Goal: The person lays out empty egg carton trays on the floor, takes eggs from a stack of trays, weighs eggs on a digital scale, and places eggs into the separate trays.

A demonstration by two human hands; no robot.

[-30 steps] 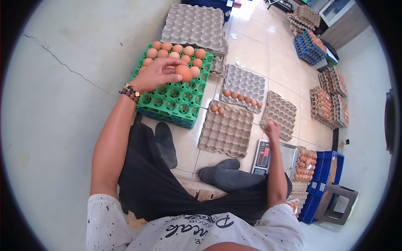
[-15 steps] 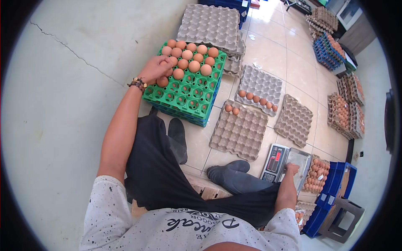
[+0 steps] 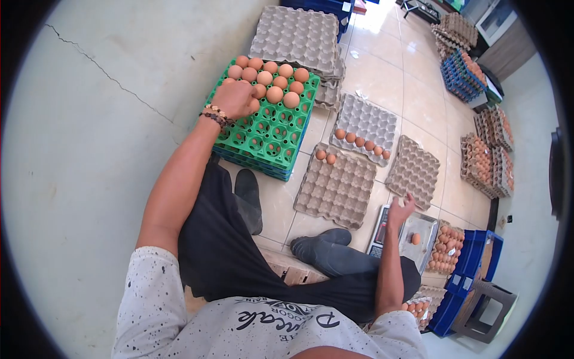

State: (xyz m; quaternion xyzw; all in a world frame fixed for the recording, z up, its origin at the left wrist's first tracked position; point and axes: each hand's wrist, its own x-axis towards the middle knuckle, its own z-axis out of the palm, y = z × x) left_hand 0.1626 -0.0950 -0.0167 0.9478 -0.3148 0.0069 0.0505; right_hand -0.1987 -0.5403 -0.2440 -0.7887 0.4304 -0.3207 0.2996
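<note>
My left hand (image 3: pixel 239 99) is closed over the left part of the green egg tray (image 3: pixel 275 128), its fingertips at an egg (image 3: pixel 254 106); what it grips is partly hidden. Several brown eggs fill the far rows of this tray, which tops a stack. My right hand (image 3: pixel 400 210) hangs above the scale (image 3: pixel 378 230) with its fingers apart and nothing between them. One brown egg (image 3: pixel 415 239) lies on the scale's metal pan (image 3: pixel 426 226), beside my right wrist.
A grey carton tray (image 3: pixel 366 122) and a brown one (image 3: pixel 335 188) hold some eggs. Another carton tray (image 3: pixel 412 172) lies near the scale. Empty cartons (image 3: pixel 295 39) are stacked behind the green tray. Egg stacks (image 3: pixel 478 161) and blue crates (image 3: pixel 469 263) stand at right.
My left hand brought an egg to the green tray and has since shifted slightly right. My right hand went down to the pan, then rose with fingers opened, and an egg now shows on the pan.
</note>
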